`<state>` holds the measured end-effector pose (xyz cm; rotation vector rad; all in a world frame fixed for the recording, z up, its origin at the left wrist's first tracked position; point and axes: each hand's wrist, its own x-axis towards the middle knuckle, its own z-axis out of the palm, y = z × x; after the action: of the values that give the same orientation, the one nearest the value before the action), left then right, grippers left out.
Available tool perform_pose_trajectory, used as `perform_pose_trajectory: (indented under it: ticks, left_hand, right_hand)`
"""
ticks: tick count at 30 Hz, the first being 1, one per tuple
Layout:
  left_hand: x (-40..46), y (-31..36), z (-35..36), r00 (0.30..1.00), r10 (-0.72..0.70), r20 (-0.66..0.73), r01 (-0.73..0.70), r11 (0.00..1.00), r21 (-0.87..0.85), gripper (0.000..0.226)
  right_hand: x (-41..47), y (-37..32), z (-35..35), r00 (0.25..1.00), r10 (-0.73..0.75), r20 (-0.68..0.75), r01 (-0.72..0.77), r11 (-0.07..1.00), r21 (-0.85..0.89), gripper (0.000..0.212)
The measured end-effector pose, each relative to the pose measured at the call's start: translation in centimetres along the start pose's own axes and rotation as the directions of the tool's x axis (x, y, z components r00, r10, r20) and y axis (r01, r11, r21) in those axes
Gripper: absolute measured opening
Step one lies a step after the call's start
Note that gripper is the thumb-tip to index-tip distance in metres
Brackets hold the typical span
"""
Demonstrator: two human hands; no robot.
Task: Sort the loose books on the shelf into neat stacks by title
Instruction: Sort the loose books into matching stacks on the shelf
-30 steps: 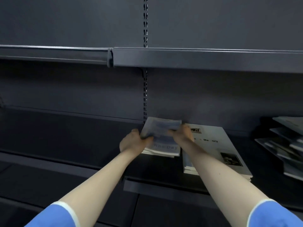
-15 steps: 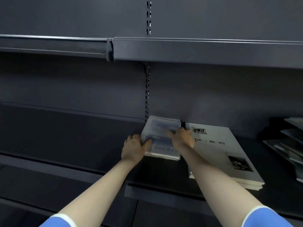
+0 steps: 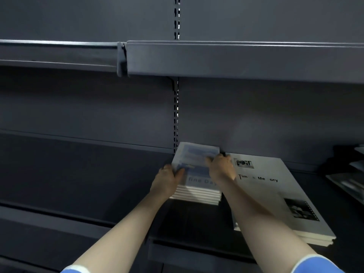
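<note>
Reaching in from the near edge, two bare forearms with blue sleeves (image 3: 319, 264) extend toward a dark shelf (image 3: 98, 174). Near the shelf's front right lies a stack of large white books (image 3: 279, 196), its top cover printed with broken lettering and a small dark photo; the right forearm crosses over its left edge. Just left of it, and almost touching it, sits a shorter stack of blue-and-white books (image 3: 197, 186), squared up, with "fine Day" readable on the top cover. The left hand (image 3: 167, 180) grips this stack's left side, thumb on the cover and fingers wrapped round the edge. The right hand (image 3: 220, 168) presses down on the stack's far right corner, fingers curled over the top book, grasping it. At the far right edge of the view, some loose books (image 3: 348, 180) lie tilted and untidy on the shelf. Farther back rises the dark rear panel with a slotted upright (image 3: 175, 119), and above it an upper shelf (image 3: 236, 58).
</note>
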<state>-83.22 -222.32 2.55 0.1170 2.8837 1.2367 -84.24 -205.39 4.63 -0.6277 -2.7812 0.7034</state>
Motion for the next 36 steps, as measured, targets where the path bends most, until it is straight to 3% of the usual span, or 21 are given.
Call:
perform_pose_trajectory:
  ticks: [13, 22, 29, 36]
  left_hand:
    - [0.0, 0.2, -0.1, 0.999, -0.035, 0.039, 0.037, 0.998, -0.05, 0.054]
    - [-0.2, 0.8, -1.3, 0.995, -0.037, 0.097, 0.028, 0.995, 0.096, 0.049]
    - [-1.5, 1.7, -2.2, 0.999, 0.014, -0.045, -0.008, 0.992, 0.13, 0.058]
    - [-3.1, 5.2, -1.1, 0.994, 0.088, -0.064, -0.075, 0.98, 0.182, 0.066]
  right_hand:
    - [0.1, -0.1, -0.2, 1.0, -0.002, 0.021, 0.002, 1.0, -0.029, 0.052]
    - [-0.4, 0.0, -1.9, 0.986, -0.062, 0.157, 0.06, 0.998, 0.022, 0.059]
    - [-2.1, 1.0, -4.7, 0.984, -0.158, 0.085, 0.174, 0.958, -0.229, 0.052]
    - [-2.2, 4.7, -9.4, 0.97, -0.24, 0.037, 0.232, 0.874, -0.426, 0.059]
